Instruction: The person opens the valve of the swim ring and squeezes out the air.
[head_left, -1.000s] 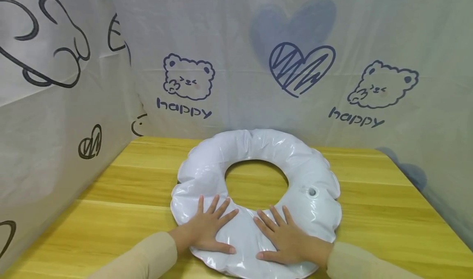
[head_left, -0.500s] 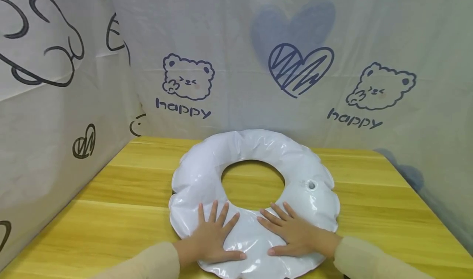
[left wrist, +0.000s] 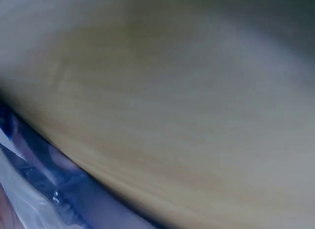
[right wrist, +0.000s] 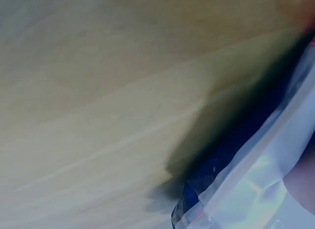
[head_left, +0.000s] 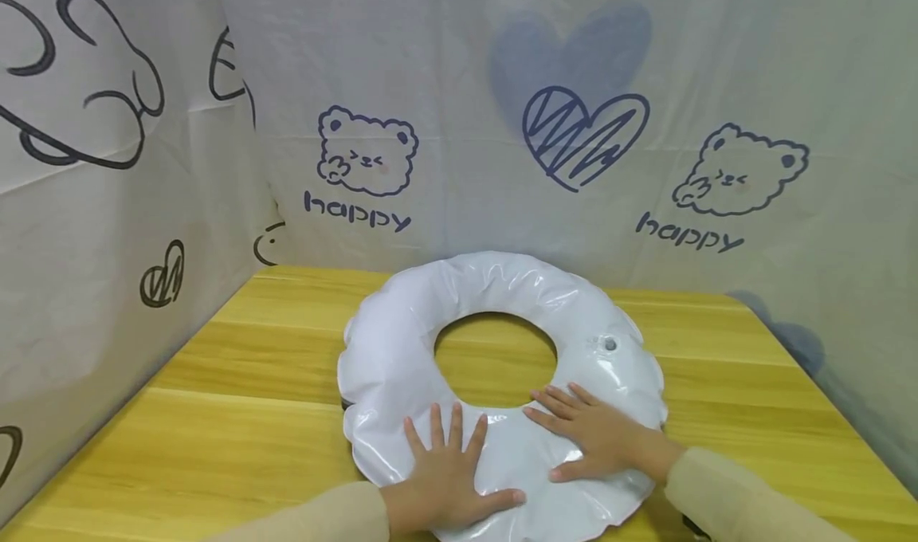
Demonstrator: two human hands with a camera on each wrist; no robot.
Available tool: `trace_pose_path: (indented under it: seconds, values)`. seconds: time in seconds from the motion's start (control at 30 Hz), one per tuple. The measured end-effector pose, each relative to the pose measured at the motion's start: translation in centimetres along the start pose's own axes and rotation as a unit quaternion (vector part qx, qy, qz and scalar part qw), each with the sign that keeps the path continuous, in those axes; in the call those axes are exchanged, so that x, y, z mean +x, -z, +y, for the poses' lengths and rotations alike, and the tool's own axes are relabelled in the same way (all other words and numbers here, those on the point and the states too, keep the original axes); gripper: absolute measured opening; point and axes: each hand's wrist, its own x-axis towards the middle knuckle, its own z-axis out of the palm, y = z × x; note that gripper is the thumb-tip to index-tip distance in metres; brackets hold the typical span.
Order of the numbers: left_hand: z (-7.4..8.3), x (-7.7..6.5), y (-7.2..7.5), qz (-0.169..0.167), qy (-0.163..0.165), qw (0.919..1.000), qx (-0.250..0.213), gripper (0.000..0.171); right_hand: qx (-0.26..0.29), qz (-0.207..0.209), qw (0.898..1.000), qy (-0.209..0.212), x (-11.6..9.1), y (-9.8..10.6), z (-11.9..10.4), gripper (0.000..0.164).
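A white inflatable swim ring (head_left: 402,343) lies flat on the wooden table, with a small round valve (head_left: 610,344) on its right side. My left hand (head_left: 448,478) rests on the ring's near part, fingers spread and pointing away. To the right, my right hand (head_left: 598,434) lies on the ring near the hole's front right rim, its fingers straight and pointing left. In the left wrist view the edge of the ring (left wrist: 74,189) shows a dark blue underside. The right wrist view likewise catches the ring's edge (right wrist: 246,184) above the table.
The yellow wood-grain table (head_left: 237,382) extends on both sides of the ring. A pale cloth (head_left: 459,167) printed with bears and hearts hangs behind the table, and another cloth wall (head_left: 93,231) stands along the left.
Both hands have slid to the right across the ring. The left hand has also come nearer, and the right a little farther away. The ring has turned slightly, its valve shifting away.
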Motion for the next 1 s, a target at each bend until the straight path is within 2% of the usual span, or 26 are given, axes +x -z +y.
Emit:
trace_pose_path:
  seconds: [0.1, 0.27, 0.4, 0.53, 0.7, 0.8, 0.9, 1.0]
  values:
    - [0.5, 0.0, 0.0, 0.007, -0.001, 0.9999, -0.013, 0.099, -0.013, 0.006, 1.0, -0.002, -0.4, -0.2, 0.4, 0.084]
    - [-0.1, -0.3, -0.2, 0.036, -0.032, 0.9983, 0.033, 0.092, -0.018, 0.016, 1.0, -0.008, -1.0, -0.2, 0.5, 0.085]
    - [-1.8, -0.3, 0.2, 0.076, -0.079, 0.9917, 0.067, 0.088, -0.034, 0.035, 0.999, -0.019, -1.7, -0.2, 0.7, 0.083]
    - [-3.9, -0.1, 1.1, 0.119, -0.101, 0.9841, 0.084, 0.086, -0.066, 0.074, 0.995, -0.03, -2.6, -0.4, 1.4, 0.082]
    - [-6.2, 0.1, 1.6, 0.129, -0.123, 0.9713, 0.157, 0.091, -0.085, 0.108, 0.99, -0.035, -3.3, -1.1, 2.1, 0.084]
    - [-6.8, 0.2, 1.4, 0.124, -0.131, 0.9652, 0.19, 0.095, -0.08, 0.104, 0.991, -0.041, -3.4, -1.4, 2.1, 0.086]
    - [-7.0, 0.4, 0.9, 0.119, -0.123, 0.9667, 0.19, 0.096, -0.054, 0.083, 0.993, -0.061, -3.3, -1.4, 2.2, 0.089]
    - [-7.0, 0.6, 0.7, 0.122, -0.117, 0.9672, 0.19, 0.096, -0.006, 0.047, 0.995, -0.09, -3.1, -1.3, 2.3, 0.094]
